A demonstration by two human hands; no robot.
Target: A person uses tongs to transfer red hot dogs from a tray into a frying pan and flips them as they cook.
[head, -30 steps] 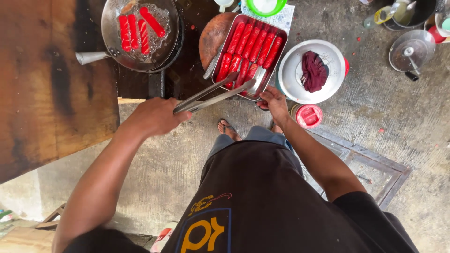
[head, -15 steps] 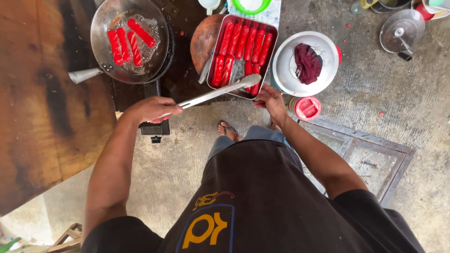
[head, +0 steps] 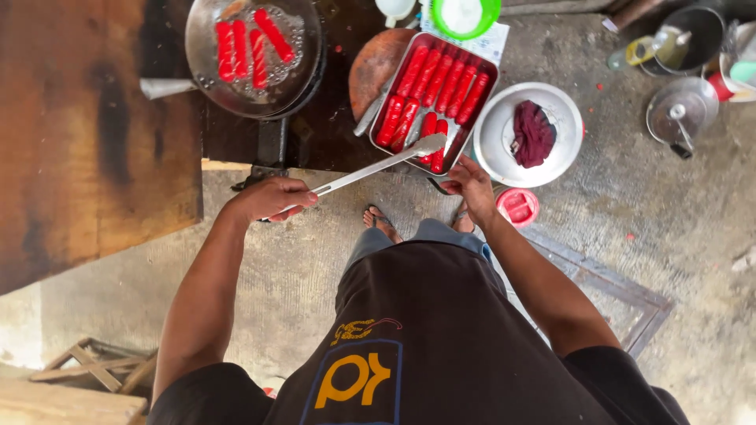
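The left hand (head: 272, 198) grips metal tongs (head: 378, 164), now closed and lowered onto the red sausages (head: 429, 130) in the metal tray (head: 482, 116). The right hand (head: 471, 182) steadies the tray edge with curled fingers.

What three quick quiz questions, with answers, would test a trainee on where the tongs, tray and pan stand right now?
1. True or false: the left hand holds the metal tongs.
2. How many red sausages lie in the frying pan?
3. The tong tips are over: A) the pan, B) the metal tray, C) the white bowl.

Key: 1 true; 2 four; 3 B. The right hand rests at the tray's near edge.
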